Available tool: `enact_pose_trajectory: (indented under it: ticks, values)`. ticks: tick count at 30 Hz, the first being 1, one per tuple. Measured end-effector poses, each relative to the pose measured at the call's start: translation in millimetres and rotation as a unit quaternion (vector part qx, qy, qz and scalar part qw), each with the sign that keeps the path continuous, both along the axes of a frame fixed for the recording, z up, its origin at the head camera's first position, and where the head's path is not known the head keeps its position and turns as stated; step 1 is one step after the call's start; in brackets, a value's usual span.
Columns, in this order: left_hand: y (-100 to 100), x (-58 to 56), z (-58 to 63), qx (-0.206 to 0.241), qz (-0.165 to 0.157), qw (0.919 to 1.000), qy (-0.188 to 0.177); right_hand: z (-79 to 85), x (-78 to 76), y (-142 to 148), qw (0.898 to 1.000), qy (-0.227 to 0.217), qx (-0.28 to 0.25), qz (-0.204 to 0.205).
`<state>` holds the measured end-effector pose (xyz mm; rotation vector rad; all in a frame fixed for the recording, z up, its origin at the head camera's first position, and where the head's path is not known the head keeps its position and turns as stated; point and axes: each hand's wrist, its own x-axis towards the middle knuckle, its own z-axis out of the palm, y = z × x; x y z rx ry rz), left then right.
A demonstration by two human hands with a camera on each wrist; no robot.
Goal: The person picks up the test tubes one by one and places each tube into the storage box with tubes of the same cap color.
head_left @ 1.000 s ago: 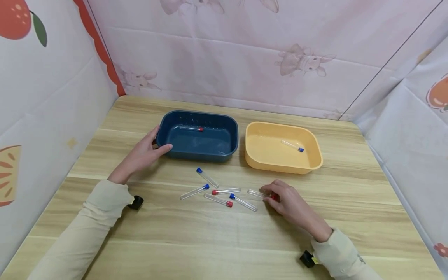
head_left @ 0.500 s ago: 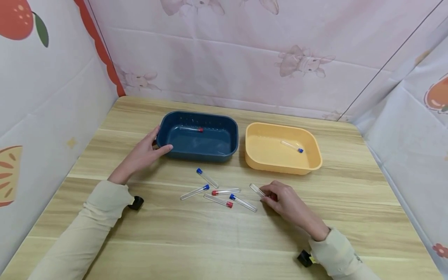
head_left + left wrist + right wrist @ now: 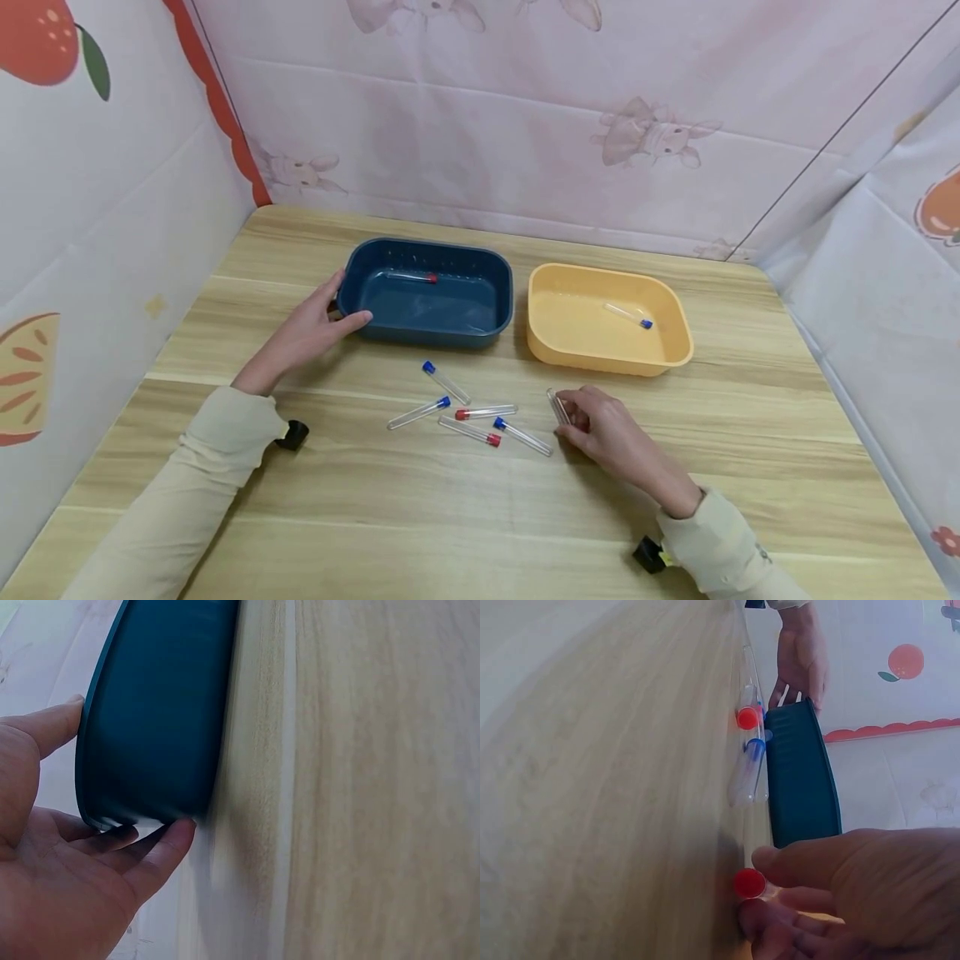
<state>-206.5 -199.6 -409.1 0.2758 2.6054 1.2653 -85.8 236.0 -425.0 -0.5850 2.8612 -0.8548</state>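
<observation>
My right hand (image 3: 615, 437) pinches a clear test tube (image 3: 557, 407) between thumb and forefinger, close over the table. Its red cap (image 3: 750, 883) shows between the fingertips in the right wrist view and is hidden by the fingers in the head view. My left hand (image 3: 300, 337) grips the left end of a dark blue tray (image 3: 427, 337), thumb on the rim and fingers against the end wall, as the left wrist view (image 3: 154, 712) of the tray shows. Left of my right hand lie blue-capped tubes (image 3: 522, 437) and red-capped tubes (image 3: 468, 431).
One red-capped tube (image 3: 410, 277) lies inside the blue tray. A yellow tray (image 3: 600, 360) stands to its right, with one blue-capped tube (image 3: 627, 315) in it. Printed cloth walls (image 3: 487, 150) close off the back and sides of the wooden table (image 3: 420, 525).
The tube in my right hand has swung from lying nearly crosswise to pointing away from me, its red cap now covered by the fingers. The left hand has stayed on the blue tray.
</observation>
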Motion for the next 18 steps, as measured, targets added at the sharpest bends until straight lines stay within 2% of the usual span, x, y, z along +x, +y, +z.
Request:
enact_pose_trajectory:
  ticks: [11, 15, 18]
  values:
    - [-0.7, -0.2, 0.5, -0.007, 0.001, 1.0, -0.004, 3.7, -3.2, -4.5, 0.999, -0.021, 0.012, -0.037]
    - [-1.0, -0.3, 0.4, -0.006, 0.0, 1.0, -0.005, 5.9, -5.7, -2.5, 0.998, -0.04, 0.006, -0.037]
    - [-0.9, -0.4, 0.3, -0.009, 0.0, 0.9999, -0.006, 7.6, -8.4, 4.0, 0.999, -0.048, 0.003, -0.023]
